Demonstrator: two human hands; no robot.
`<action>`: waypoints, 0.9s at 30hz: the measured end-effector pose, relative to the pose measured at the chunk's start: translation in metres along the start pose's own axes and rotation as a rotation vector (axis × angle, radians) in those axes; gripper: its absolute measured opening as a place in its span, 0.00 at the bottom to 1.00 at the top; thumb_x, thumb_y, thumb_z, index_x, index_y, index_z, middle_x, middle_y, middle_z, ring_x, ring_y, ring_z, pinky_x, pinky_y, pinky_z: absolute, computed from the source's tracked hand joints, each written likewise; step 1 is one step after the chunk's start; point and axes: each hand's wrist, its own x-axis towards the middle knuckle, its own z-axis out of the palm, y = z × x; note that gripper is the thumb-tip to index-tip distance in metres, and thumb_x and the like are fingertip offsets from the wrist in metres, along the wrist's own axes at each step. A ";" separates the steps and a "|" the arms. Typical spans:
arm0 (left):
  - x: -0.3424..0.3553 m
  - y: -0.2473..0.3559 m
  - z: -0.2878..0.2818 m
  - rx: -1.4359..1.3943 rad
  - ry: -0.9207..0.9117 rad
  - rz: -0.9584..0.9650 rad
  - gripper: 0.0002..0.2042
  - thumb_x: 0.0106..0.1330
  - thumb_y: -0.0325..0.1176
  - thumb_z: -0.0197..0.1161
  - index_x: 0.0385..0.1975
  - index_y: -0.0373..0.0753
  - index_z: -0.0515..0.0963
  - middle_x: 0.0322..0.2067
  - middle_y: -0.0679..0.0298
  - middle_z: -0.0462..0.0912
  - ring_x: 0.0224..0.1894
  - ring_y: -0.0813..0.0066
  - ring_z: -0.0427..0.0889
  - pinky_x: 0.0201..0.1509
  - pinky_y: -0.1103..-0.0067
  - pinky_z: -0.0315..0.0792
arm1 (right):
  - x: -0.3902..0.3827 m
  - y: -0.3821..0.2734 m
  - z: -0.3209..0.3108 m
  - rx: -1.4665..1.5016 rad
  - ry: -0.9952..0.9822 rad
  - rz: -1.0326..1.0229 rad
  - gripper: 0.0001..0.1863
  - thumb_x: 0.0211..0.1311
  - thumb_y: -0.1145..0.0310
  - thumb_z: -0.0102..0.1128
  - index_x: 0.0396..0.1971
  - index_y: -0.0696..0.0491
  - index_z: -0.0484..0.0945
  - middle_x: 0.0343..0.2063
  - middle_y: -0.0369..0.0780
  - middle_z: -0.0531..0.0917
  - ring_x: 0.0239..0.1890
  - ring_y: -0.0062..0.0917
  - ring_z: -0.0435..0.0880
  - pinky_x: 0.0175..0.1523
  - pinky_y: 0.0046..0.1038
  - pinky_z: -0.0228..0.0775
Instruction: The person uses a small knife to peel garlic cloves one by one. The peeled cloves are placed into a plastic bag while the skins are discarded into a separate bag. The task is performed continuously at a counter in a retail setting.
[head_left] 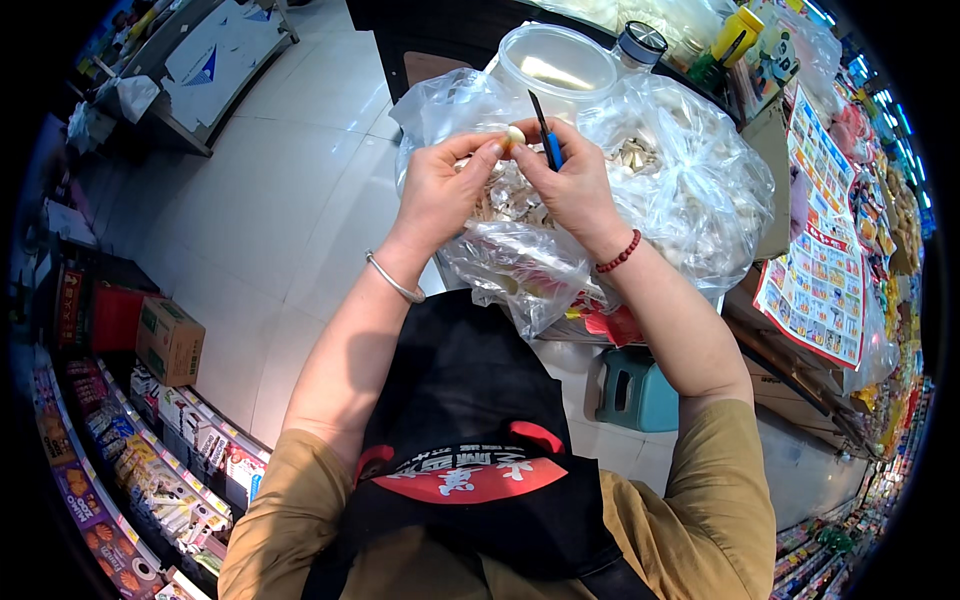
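Above the work surface, my left hand point(450, 180) pinches a small pale piece point(515, 134) that looks like a garlic clove. My right hand point(570, 185) is closed on a blue-and-black utility knife point(551, 148), blade pointing up, and its thumb meets the clove. Below both hands, papery white scraps point(505, 200) lie in clear plastic. A large clear bag of pale pieces point(700, 190) spreads to the right. Behind my hands stand a clear round tub point(560, 45) and a jar with a metal lid point(640, 48).
A teal stool point(630, 395) sits under the surface. Printed flyers point(815, 280) hang over boxes at the right, near a yellow bottle point(735, 35). Snack shelves point(150, 460) and a cardboard carton point(168, 340) are at lower left; a low table point(215, 70) stands at upper left.
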 end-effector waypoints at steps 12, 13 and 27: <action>0.002 0.001 -0.002 -0.078 -0.002 -0.075 0.12 0.69 0.36 0.62 0.44 0.34 0.83 0.26 0.74 0.80 0.22 0.93 0.68 0.25 0.92 0.63 | -0.001 -0.002 0.000 0.047 -0.028 0.048 0.10 0.59 0.70 0.67 0.38 0.57 0.80 0.28 0.32 0.82 0.25 0.10 0.72 0.31 0.16 0.67; 0.002 0.002 -0.002 -0.073 -0.007 -0.067 0.12 0.69 0.36 0.62 0.44 0.34 0.83 0.26 0.74 0.80 0.21 0.93 0.68 0.25 0.92 0.63 | -0.001 -0.003 0.000 0.026 -0.030 0.056 0.10 0.58 0.70 0.67 0.38 0.57 0.80 0.28 0.32 0.82 0.25 0.10 0.72 0.31 0.16 0.67; 0.002 0.001 -0.002 -0.074 -0.010 -0.082 0.12 0.70 0.36 0.61 0.44 0.33 0.83 0.24 0.75 0.78 0.21 0.93 0.66 0.24 0.93 0.61 | -0.002 -0.009 0.001 -0.073 0.006 0.028 0.10 0.57 0.70 0.69 0.35 0.57 0.79 0.27 0.34 0.82 0.24 0.12 0.75 0.31 0.17 0.70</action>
